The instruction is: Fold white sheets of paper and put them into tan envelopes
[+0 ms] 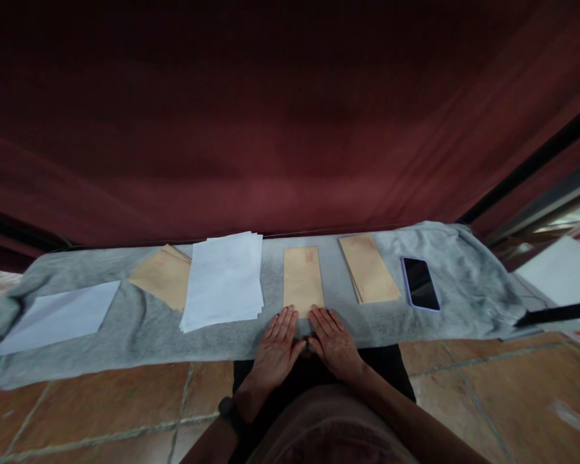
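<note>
A brown paper envelope (303, 277) lies upright in front of me on the grey cloth, with small reddish print near its top right corner. My left hand (278, 341) rests flat at its lower left corner, fingers stretched out. At the lower right corner lies my right hand (336, 341), also flat with the fingers extended. Both sets of fingertips touch the envelope's near edge, and the thumbs point toward each other. Left of the envelope is a stack of white paper sheets (225, 277). To its right sits a small pile of brown envelopes (370, 267).
Grey cloth (140, 341) covers the narrow table. More brown envelopes (162, 277) and a white sheet (62, 316) lie at the left. A phone (420, 283) in a lilac case lies at the right. Behind the table hangs a dark red curtain (280, 142).
</note>
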Tool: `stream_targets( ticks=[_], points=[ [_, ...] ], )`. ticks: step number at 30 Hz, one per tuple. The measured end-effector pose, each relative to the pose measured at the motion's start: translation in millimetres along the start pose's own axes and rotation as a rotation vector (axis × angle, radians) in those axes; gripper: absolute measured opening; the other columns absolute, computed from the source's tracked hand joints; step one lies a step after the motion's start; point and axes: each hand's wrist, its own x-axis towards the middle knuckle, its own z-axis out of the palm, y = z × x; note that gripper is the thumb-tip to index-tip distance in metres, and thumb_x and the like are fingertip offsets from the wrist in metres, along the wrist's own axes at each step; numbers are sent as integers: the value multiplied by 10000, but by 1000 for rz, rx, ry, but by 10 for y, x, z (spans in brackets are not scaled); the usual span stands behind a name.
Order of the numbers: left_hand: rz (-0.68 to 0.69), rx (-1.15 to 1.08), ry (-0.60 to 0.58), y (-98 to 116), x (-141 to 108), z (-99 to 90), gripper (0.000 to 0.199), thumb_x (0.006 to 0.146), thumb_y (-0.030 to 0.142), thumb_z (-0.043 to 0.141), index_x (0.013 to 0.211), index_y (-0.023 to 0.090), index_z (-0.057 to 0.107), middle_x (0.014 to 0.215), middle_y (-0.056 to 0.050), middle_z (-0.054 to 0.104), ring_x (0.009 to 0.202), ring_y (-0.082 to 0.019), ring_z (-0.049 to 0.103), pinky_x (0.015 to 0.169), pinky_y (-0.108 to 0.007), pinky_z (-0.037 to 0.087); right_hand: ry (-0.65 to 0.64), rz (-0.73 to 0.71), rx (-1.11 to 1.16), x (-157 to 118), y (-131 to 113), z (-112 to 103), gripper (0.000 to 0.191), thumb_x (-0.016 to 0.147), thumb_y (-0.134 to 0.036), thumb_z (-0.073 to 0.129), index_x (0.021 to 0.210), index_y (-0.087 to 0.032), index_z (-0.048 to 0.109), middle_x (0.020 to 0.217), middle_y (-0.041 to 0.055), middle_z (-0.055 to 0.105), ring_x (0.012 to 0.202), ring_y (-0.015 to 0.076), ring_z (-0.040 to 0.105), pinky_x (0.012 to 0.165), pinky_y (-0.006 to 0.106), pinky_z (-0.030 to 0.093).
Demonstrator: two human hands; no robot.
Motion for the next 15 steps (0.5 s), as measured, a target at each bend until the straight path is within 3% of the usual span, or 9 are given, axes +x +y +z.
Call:
stream_targets(
  ticks=[4,7,15],
  points=[
    [-49,-13,-24,20,16,30,695,1047,451,378,1622,132,154,1614,-158,369,1497,-258,356,1230,-463,316,-12,-2,-26,-37,29,-22,539,1009,-305,519,1508,-111,455,1552,127,480,1427,238,461,1242,439,312],
    [-50,-54,-40,79,161,84,662,1056,444,347,1617,138,176,1615,-148,372,1501,-252,348,1231,-477,313,-5,-15,-28,-49,38,-25,557,1000,-296,526,1519,-114,436,1554,128,477,1438,241,446,1245,448,309],
    [-8,-124,-121,17,959,280,582,1058,402,309,1594,177,280,1648,-89,326,1545,-236,239,1261,-487,228,26,6,9,-55,28,-13,490,1011,-328,521,1447,-103,526,1452,145,591,1396,249,499,1233,459,325]
  ],
)
